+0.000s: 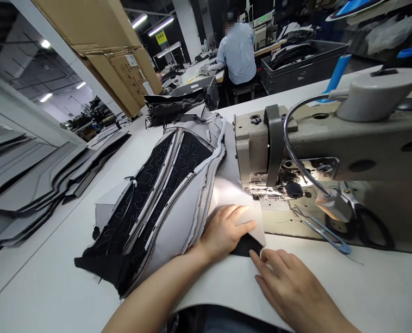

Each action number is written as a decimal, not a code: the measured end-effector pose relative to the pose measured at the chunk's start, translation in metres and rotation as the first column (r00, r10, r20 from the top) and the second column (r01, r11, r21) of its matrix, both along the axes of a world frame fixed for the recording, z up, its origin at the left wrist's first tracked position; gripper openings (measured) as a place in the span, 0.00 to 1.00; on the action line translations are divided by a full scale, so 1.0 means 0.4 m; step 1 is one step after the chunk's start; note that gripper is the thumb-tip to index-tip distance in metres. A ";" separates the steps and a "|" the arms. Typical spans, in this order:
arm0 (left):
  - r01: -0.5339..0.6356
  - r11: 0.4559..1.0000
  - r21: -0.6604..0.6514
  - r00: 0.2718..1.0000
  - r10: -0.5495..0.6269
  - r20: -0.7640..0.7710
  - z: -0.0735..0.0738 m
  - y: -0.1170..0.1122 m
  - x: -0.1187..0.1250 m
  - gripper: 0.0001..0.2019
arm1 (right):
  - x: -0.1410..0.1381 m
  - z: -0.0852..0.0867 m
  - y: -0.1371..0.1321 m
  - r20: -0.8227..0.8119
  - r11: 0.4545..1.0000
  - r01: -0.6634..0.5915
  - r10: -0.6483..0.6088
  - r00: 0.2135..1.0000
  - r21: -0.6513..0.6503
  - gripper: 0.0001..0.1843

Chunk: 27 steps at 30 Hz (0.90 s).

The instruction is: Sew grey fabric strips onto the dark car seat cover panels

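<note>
My left hand [225,233] lies flat on a light grey fabric panel [235,189], fingers spread, just in front of the sewing machine's needle area. My right hand [292,284] is at the panel's near corner, fingers slightly bent and apart, the tips touching the edge of its black underside [246,246]. The panel joins a bulky sewn cover [167,185] with black quilted sections, grey fabric and white edge strips, spread to the left of my left hand. The sewing machine [317,148] stands at the right, its lamp lighting the panel. Its foot and needle are hard to make out.
Blue-handled thread snips [326,233] and black-handled scissors [369,222] rest by the machine. Stacked grey panels [35,171] lie at the left. Folded dark pieces [176,106] sit behind the cover. Farther back are a grey crate [296,69] and a seated person [239,53].
</note>
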<state>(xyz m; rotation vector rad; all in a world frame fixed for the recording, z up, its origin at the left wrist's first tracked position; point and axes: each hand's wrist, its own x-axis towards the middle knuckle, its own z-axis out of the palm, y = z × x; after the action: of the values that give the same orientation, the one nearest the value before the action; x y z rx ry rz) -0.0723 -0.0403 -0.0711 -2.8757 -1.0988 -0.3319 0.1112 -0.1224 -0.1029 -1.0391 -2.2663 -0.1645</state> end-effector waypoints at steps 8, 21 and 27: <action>0.093 0.995 0.025 0.996 -0.094 -0.001 -0.014 0.079 -0.010 0.15 | 0.025 0.000 0.077 0.150 0.999 0.022 -0.026 0.988 0.029 0.21; 0.115 0.992 -0.055 0.993 -0.114 0.012 -0.023 0.218 0.008 0.17 | 0.028 0.000 0.107 0.092 0.998 0.065 -0.065 0.994 0.006 0.18; 0.099 0.992 -0.074 0.989 -0.089 0.122 -0.039 0.251 0.013 0.16 | 0.030 0.001 0.107 0.089 0.998 0.067 -0.066 0.994 -0.017 0.18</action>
<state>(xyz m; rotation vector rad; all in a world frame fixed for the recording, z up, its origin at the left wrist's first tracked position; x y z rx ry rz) -0.0670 0.0601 -0.0869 -3.0204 -1.0172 -0.4792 0.1234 -0.0797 -0.1024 -1.1391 -2.3176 -0.2197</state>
